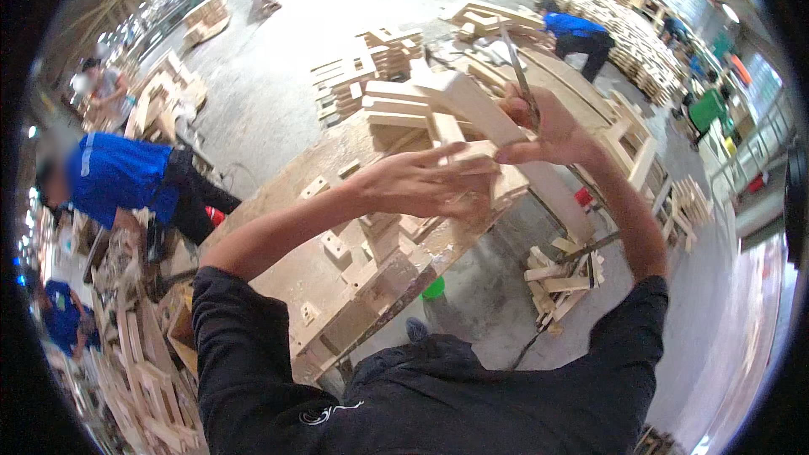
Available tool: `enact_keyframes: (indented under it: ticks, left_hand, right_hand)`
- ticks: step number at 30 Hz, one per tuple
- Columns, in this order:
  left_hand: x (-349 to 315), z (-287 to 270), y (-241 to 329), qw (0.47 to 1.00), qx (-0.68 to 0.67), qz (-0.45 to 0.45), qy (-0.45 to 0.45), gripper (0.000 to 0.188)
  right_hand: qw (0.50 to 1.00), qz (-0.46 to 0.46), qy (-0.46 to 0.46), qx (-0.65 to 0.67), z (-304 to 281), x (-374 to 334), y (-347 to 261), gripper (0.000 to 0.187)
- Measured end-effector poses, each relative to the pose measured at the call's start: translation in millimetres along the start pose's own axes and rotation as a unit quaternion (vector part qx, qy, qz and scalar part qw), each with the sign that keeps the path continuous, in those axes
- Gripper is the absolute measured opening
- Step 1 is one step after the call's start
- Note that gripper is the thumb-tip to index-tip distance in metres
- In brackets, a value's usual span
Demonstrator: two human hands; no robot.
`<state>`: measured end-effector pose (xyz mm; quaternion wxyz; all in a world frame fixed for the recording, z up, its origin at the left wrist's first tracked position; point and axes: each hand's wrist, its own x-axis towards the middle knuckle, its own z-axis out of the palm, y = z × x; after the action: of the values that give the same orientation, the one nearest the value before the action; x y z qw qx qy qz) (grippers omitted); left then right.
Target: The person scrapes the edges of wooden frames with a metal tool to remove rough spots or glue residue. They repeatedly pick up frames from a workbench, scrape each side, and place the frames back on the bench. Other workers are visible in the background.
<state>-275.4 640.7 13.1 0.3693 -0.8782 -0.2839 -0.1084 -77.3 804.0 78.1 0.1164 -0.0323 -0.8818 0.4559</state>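
Observation:
A pale wooden frame piece [472, 101] with a long slanting board is held up over the near right end of the workbench. My left hand [431, 185] is closed around its lower part, the fingers pointing right; the palm side is hidden. My right hand [552, 131] is beside the board, its fingers curled round a long thin tool [514, 55] that points up and away. The kind of tool cannot be made out. The thumb of my right hand is against the wood, close to my left fingertips.
The wooden workbench [291, 181] carries several small drilled wood blocks [335, 244]. Stacked wood parts [345, 76] stand beyond it, and more lie on the floor at right [565, 282]. A person in blue [126, 173] bends at left; another [577, 29] stoops at far right.

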Motion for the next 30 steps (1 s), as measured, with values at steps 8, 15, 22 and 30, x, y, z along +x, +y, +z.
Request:
enact_keyframes:
  ticks: [8,15,22,30]
  left_hand:
    - [-217.4,-77.3,53.7,0.829,-0.036,-0.554,-0.068,0.024]
    - [-271.0,-119.2,191.8,0.691,0.004,-0.719,-0.069,0.018]
    - [-225.8,-154.1,386.8,0.56,0.017,-0.826,-0.063,0.009]
    - [-190.1,-159.5,437.4,0.462,0.123,-0.878,0.035,0.01]
  right_hand:
    - [0.948,-0.009,-0.206,-0.242,-1.0,53.3,129.5,0.053]
    - [0.945,0.004,-0.122,-0.304,-6.0,86.6,245.1,0.08]
    - [0.969,0.0,0.005,-0.248,6.1,179.4,171.4,0.029]
    - [0.905,-0.332,-0.186,-0.193,282.4,226.7,-75.9,0.034]
